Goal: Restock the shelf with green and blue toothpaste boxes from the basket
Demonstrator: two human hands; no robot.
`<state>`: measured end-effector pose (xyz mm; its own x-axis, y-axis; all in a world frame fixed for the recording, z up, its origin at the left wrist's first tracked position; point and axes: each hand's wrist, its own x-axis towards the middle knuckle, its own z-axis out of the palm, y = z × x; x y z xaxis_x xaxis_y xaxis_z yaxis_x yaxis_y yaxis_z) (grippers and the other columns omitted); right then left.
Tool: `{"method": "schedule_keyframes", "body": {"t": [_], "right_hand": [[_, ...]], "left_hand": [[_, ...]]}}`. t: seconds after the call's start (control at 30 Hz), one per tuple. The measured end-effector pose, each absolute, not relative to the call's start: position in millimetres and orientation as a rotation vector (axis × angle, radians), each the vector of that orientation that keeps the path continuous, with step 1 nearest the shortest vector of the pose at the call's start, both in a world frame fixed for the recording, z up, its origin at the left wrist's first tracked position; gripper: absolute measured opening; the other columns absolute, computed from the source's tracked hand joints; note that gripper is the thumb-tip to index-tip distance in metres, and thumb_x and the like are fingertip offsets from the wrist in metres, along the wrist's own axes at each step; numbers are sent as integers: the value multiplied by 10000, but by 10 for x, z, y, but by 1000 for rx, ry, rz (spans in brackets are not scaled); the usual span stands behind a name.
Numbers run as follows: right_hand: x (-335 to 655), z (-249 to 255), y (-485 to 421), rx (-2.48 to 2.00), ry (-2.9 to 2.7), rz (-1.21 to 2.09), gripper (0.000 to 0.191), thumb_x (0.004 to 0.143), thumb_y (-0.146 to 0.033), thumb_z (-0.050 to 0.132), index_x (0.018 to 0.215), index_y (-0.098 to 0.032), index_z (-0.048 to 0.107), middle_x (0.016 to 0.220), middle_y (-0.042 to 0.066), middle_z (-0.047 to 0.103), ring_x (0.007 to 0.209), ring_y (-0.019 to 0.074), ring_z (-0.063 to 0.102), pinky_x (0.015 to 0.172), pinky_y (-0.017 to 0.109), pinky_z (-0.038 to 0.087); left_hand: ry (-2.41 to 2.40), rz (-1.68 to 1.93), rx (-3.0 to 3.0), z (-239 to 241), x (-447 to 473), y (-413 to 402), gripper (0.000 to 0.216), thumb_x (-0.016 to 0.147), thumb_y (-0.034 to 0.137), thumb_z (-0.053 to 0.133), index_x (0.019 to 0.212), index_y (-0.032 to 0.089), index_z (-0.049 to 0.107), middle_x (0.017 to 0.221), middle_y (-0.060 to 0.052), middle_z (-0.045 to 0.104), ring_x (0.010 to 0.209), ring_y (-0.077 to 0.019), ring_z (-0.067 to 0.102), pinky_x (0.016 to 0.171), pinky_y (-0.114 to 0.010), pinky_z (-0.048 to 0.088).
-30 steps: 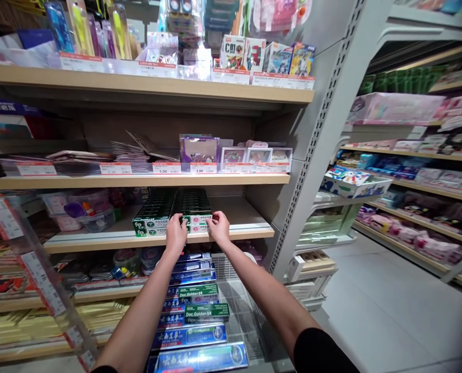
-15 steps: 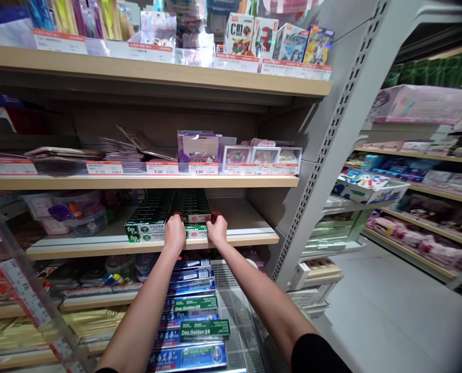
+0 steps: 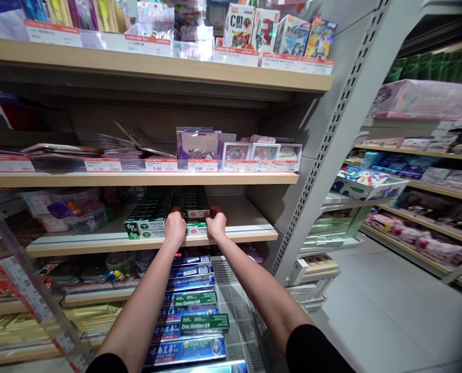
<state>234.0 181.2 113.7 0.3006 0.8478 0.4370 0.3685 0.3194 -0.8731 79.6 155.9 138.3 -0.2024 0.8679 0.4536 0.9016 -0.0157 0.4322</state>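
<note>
On the lower shelf (image 3: 250, 237), two rows of green toothpaste boxes run back from the front edge. My left hand (image 3: 175, 226) grips the left side of the right-hand row of toothpaste boxes (image 3: 194, 205), and my right hand (image 3: 217, 226) presses its right side. Both sets of fingers are curled and partly hidden behind the boxes. The left-hand row (image 3: 145, 228) stands stacked beside my left hand. Below my forearms, a grey mesh basket (image 3: 234, 295) holds blue toothpaste boxes (image 3: 187, 349) with two green Doc.Golden boxes (image 3: 204, 324) lying on top.
Clear plastic tubs (image 3: 79, 207) stand left on the same shelf. Above, a shelf (image 3: 137, 179) carries packets and small cases. A slotted metal upright (image 3: 324, 140) rises at the right, with an aisle floor (image 3: 374, 305) beyond. A tilted label strip (image 3: 28, 285) crosses the lower left.
The view has shifted slightly. Both hands remain at the sides of the right-hand row of toothpaste boxes, which shows little movement.
</note>
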Motion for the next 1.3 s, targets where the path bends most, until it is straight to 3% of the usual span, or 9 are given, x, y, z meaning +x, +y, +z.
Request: {"method": "schedule_keyframes", "body": {"t": [0.13, 0.3, 0.4, 0.53, 0.67, 0.87, 0.97, 1.13, 1.3], "right_hand": [[2364, 1084, 1720, -1233, -1283, 463, 330, 740, -209, 643, 1068, -189, 607, 982, 67, 707, 924, 208, 676, 873, 353, 525], [2392, 946, 1468, -1096, -1202, 500, 335, 775, -281, 620, 1089, -179, 560, 1119, 94, 641, 1049, 197, 630, 954, 363, 511], [2421, 911, 1197, -992, -1139, 558, 339, 780, -298, 620, 1090, -181, 548, 1157, 103, 613, 1096, 197, 606, 998, 375, 492], [2540, 847, 736, -949, -1145, 640, 299, 782, -313, 636, 1044, -187, 566, 1123, 101, 622, 1058, 203, 619, 971, 379, 506], [2756, 623, 335, -1030, -1282, 784, 299, 788, -347, 652, 1036, -196, 583, 996, 83, 658, 908, 194, 647, 820, 339, 547], [2999, 201, 63, -1061, -1462, 1137, 335, 755, -383, 701, 1024, -201, 618, 873, 31, 642, 806, 163, 624, 753, 309, 534], [3029, 102, -5, -1041, -1466, 1302, 389, 737, -388, 723, 1065, -207, 617, 945, 40, 646, 851, 165, 626, 772, 315, 536], [3020, 52, -100, -1009, -1567, 1397, 434, 708, -341, 755, 1099, -215, 616, 1121, 66, 628, 947, 171, 616, 812, 312, 530], [2993, 10, -129, -984, -1609, 1404, 429, 726, -319, 742, 1126, -225, 619, 1204, 67, 595, 993, 171, 615, 853, 316, 521]], "left_hand": [[-2091, -1090, -2013, 1365, 768, 1463, 270, 882, 183, 449, 1052, 59, 618, 948, -223, 667, 937, -329, 665, 826, -411, 502], [-1860, -1299, -2111, 1321, 694, 1190, 385, 902, 209, 454, 1267, 103, 520, 1179, -181, 628, 1112, -290, 601, 957, -402, 468], [-1783, -1408, -2176, 1267, 628, 936, 397, 914, 227, 447, 1292, 131, 522, 1275, -145, 595, 1190, -269, 556, 1022, -388, 436], [-1733, -1442, -2282, 1096, 513, 509, 342, 919, 268, 452, 1227, 190, 580, 1258, -90, 612, 1173, -238, 567, 1035, -370, 434], [-1663, -1360, -2452, 831, 384, 86, 291, 920, 290, 454, 1149, 226, 622, 1229, -68, 625, 1177, -221, 559, 1048, -367, 423], [-1848, -1270, -2611, 411, 214, -246, 269, 904, 351, 461, 1045, 237, 659, 1091, -66, 665, 1004, -225, 628, 873, -355, 522], [-2000, -1323, -2631, 231, 155, -295, 291, 869, 373, 501, 1076, 236, 653, 1129, -70, 655, 979, -222, 642, 813, -337, 543], [-2002, -1421, -2911, 83, 106, -337, 472, 829, 273, 503, 1297, 218, 525, 1325, -99, 561, 1208, -235, 544, 978, -383, 484], [-2020, -1363, -2979, 35, 95, -338, 556, 815, 286, 550, 1362, 234, 464, 1361, -92, 539, 1197, -224, 555, 1029, -392, 449]]}}
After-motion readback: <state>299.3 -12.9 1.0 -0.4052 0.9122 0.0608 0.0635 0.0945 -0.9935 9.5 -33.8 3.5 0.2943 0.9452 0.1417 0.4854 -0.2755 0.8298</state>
